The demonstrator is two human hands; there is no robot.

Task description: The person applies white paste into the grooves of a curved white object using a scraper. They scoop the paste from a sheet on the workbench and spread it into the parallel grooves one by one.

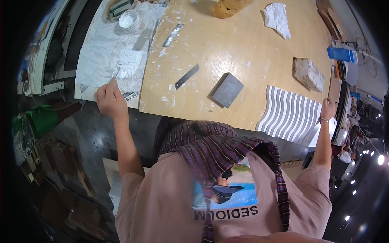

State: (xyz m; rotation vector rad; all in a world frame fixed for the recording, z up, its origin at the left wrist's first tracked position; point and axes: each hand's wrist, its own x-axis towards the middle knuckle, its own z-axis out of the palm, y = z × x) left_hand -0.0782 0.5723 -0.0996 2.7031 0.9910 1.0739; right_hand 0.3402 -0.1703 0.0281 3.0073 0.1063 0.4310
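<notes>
Pale plywood tabletop, speckled with white splashes, dim workshop all around. At its left end, a crumpled white plastic sheet smeared with white paste, a round tub of white filler near the far edge.

Left hand closed at the sheet's near edge, fingers pressed together around the handle of a slim scraping tool, its tip reaching into the paste; exact grip hard to tell from behind the knuckles. Right hand far across, fingers curled over the far right corner of a white ribbed panel, which overhangs the table's near edge.

Scattered between: two loose metal blades, a grey sanding block, a rough stone-like block, a crumpled white rag, an amber container at the top.

Risks, as a judgement: panel tipping off the edge, given the overhang and a hold at one corner only; paste dragged off the sheet onto bare wood, since the smear sits close to the sheet's border; a forearm brushing a bare blade lying on the open surface between the two hands.

Paste just ahead of the left hand, touched by the tool's tip; panel directly under the right hand's fingers, the two hands well apart.
</notes>
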